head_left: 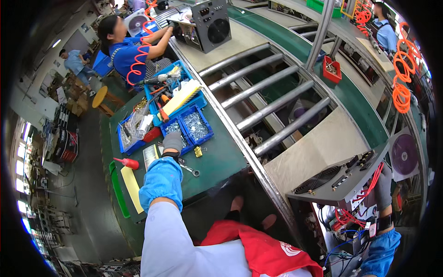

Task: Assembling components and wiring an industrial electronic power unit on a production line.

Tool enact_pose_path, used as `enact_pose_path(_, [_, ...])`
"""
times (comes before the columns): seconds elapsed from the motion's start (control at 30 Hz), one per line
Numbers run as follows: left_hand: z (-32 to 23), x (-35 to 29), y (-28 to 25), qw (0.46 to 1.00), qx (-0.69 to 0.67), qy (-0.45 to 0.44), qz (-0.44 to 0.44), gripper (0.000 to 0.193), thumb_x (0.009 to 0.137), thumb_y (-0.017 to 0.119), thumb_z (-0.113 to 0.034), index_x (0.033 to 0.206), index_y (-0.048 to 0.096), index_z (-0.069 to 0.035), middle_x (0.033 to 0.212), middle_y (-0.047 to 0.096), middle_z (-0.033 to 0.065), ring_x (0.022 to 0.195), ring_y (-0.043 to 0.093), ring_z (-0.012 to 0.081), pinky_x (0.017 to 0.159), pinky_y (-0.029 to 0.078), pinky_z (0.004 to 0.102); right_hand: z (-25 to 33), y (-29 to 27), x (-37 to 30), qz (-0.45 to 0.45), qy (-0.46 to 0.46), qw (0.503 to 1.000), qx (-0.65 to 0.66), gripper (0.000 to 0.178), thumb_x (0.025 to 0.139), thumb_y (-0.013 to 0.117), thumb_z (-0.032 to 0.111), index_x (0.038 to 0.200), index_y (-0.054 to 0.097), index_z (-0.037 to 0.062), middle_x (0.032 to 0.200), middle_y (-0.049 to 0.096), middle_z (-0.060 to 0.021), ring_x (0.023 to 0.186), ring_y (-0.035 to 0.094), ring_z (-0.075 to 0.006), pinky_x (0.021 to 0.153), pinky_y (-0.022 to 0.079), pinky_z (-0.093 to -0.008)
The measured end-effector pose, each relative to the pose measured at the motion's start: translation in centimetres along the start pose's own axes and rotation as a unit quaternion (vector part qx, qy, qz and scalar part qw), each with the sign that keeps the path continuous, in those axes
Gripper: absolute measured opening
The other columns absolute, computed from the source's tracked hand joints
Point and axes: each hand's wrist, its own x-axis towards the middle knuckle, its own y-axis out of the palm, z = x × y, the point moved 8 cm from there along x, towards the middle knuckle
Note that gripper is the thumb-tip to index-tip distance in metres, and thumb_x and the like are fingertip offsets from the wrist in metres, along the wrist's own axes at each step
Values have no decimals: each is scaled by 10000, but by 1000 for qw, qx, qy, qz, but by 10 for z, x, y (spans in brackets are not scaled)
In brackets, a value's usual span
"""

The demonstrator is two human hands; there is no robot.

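Red cloth on lap, green workbench, left hand fingers curled over blue screw bin

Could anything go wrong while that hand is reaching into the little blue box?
Maybe. The gloved left hand reaches toward the blue plastic bin of small silver screws; a bump might spill them. The metal wrench beside the blue sleeve could get knocked off the green table. The right hand is among red wires, which might snag.
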Motion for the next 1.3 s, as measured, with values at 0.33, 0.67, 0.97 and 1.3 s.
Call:
enact_pose_path(0.33, [47,-2,-20,952,-235,-99,-168,148,783,614,-116,876,704,-44,853,694,175,764,690,328,715,555,423,0,5,0,6,1,1000,16,133,901,540,94,939,625,0,799,602,21,689,526,-50,606,432,-217])
enact_pose_path(0.67, [21,-77,-45,13,-995,33,96,155,894,521,-68,992,573,41,959,594,148,849,600,209,712,567,301,15,16,6,12,-36,997,64,225,919,579,134,1084,610,-15,902,617,9,805,533,-63,716,457,-238])
enact_pose_path(0.97, [-103,-120,-152,332,-919,150,152,301,973,456,-47,1256,475,54,1120,546,128,841,560,144,687,510,219,20,16,12,-16,-45,989,-136,338,904,564,269,1073,677,-1,962,702,-131,872,639,-190,795,495,-340])
enact_pose_path(1.3, [-302,-233,-288,326,-867,179,332,289,1001,481,-100,1274,496,-5,966,579,88,755,531,114,565,460,177,27,8,7,6,20,982,-187,342,818,550,368,994,709,122,975,687,-171,925,651,-361,838,493,-432])
